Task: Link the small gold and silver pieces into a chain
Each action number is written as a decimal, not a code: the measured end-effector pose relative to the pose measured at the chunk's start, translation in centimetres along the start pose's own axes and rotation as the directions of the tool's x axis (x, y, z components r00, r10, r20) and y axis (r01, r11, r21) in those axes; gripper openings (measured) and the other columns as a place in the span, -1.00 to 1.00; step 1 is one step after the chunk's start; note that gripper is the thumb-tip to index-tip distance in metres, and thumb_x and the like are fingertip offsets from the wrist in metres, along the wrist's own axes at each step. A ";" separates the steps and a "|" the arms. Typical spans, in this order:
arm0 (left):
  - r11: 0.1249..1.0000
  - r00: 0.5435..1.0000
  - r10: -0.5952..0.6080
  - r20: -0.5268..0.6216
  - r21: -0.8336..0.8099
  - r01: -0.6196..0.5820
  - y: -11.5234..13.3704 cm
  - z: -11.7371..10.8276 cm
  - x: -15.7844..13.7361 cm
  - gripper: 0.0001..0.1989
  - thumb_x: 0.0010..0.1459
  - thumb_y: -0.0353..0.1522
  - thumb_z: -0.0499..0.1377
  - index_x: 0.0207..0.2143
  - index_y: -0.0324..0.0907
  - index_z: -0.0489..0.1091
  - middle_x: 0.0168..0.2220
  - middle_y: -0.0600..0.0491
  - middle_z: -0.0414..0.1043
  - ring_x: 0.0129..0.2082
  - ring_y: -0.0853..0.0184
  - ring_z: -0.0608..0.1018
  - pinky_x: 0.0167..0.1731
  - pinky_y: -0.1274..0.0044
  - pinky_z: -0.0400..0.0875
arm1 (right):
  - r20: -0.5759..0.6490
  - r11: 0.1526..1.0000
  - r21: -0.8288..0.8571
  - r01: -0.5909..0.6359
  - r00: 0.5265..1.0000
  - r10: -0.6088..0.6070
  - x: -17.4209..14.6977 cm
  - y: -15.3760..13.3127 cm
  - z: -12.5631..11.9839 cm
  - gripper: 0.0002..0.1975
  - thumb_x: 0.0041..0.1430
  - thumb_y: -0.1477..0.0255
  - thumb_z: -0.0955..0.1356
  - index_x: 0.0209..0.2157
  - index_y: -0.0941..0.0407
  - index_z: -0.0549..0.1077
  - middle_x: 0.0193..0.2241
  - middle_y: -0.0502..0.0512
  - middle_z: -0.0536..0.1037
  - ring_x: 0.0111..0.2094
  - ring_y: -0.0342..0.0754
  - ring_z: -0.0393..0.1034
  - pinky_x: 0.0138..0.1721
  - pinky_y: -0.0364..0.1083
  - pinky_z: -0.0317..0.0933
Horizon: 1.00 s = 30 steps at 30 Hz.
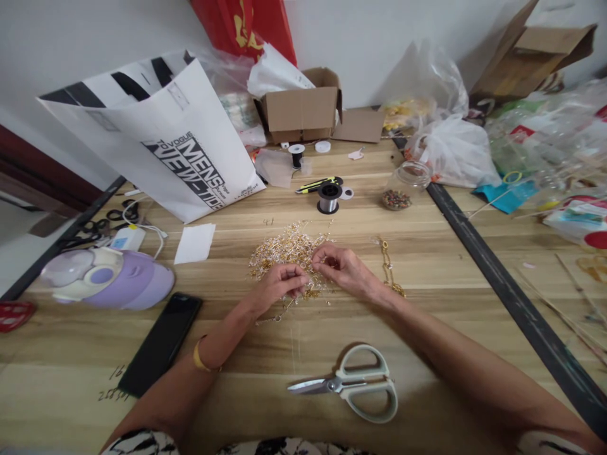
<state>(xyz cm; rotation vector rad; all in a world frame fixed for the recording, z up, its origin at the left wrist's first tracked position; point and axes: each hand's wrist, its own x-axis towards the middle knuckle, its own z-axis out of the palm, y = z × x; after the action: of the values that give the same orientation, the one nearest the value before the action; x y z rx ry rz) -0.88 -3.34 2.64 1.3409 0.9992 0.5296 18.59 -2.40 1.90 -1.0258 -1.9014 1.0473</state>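
Note:
A loose heap of small gold and clear beads or jewellery bits [279,248] lies on the wooden table. Over its near edge, my left hand [283,282] is closed, thumb and fingertips pinched together. Facing it, my right hand [342,266] also pinches at the heap's right side. Whatever is between the fingers of either hand is too small to make out. A thin chain [278,318] with a ring trails on the table below my left hand. To the right of my right hand lies a gold chain [386,265]. White-handled scissors [365,383] rest nearer to me, blades pointing left.
Behind the heap stand a wire spool [328,198], a yellow-black cutter [310,186] and a jar of beads [398,193]. A black phone [164,341] and purple bottle [133,278] lie left. Farther back are a white bag [161,139] and cardboard box [301,110].

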 end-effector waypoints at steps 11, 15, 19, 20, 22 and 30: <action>1.000 1.000 -0.002 -0.017 -0.026 0.001 0.1 -0.2 0.0 -0.72 0.02 -0.22 0.22 -0.48 -0.29 0.34 -0.57 0.11 0.37 -0.59 0.49 0.37 -0.53 0.64 0.26 | -0.054 0.996 -0.090 0.006 0.999 -0.011 -0.2 -0.7 0.1 -0.96 0.12 0.53 0.29 -0.38 0.16 0.38 -0.35 0.04 0.43 -0.52 -0.23 0.21 -0.49 -0.20 0.10; 0.999 1.000 -0.003 -0.030 -0.033 0.002 -0.2 -0.2 0.0 -0.71 0.01 -0.20 0.23 -0.46 -0.28 0.35 -0.56 0.10 0.38 -0.59 0.49 0.38 -0.53 0.64 0.28 | -0.066 0.997 -0.071 0.012 0.998 -0.017 -0.2 -0.7 0.2 -0.96 0.12 0.53 0.29 -0.40 0.16 0.38 -0.37 0.04 0.42 -0.48 -0.21 0.25 -0.49 -0.21 0.12; 0.999 0.999 -0.005 -0.039 -0.046 0.004 -0.3 -0.2 0.0 -0.69 -0.01 -0.18 0.24 -0.48 -0.28 0.35 -0.58 0.10 0.38 -0.60 0.49 0.38 -0.53 0.64 0.28 | -0.093 0.999 -0.048 -0.002 0.996 -0.003 -0.3 -0.9 0.2 -0.95 0.11 0.49 0.30 -0.40 0.15 0.40 -0.36 0.05 0.43 -0.45 -0.19 0.28 -0.51 -0.22 0.12; 0.999 0.999 -0.003 -0.038 -0.048 0.001 -0.3 -0.2 0.0 -0.68 -0.01 -0.17 0.24 -0.48 -0.28 0.34 -0.58 0.10 0.38 -0.59 0.49 0.39 -0.53 0.64 0.29 | -0.103 0.999 -0.042 -0.009 0.995 0.005 -0.3 -0.9 0.3 -0.95 0.11 0.48 0.30 -0.40 0.15 0.40 -0.36 0.06 0.44 -0.46 -0.19 0.28 -0.52 -0.22 0.12; 0.999 0.999 0.003 -0.037 -0.046 -0.004 -0.3 -0.2 0.0 -0.68 -0.01 -0.17 0.24 -0.48 -0.28 0.35 -0.58 0.10 0.38 -0.59 0.49 0.39 -0.53 0.63 0.29 | -0.112 0.999 -0.019 -0.041 0.993 0.038 -0.4 -1.0 0.4 -0.93 0.11 0.46 0.31 -0.40 0.16 0.40 -0.40 0.05 0.44 -0.51 -0.20 0.25 -0.53 -0.22 0.11; 0.999 1.000 0.018 -0.024 -0.034 -0.019 -0.6 -0.3 0.1 -0.67 -0.02 -0.16 0.23 -0.46 -0.29 0.35 -0.56 0.09 0.38 -0.60 0.49 0.38 -0.53 0.63 0.29 | 0.006 0.971 0.162 -0.173 0.985 0.174 -0.7 -1.0 1.2 -0.92 0.13 0.43 0.30 -0.36 0.16 0.37 -0.63 -0.07 0.38 -0.63 -0.22 0.20 -0.60 -0.23 0.08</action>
<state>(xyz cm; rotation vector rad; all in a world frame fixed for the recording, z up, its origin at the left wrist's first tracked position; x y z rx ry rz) -1.17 -3.21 2.07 1.3171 0.9935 0.5751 17.56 -3.75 2.19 -1.1149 -1.7118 1.2735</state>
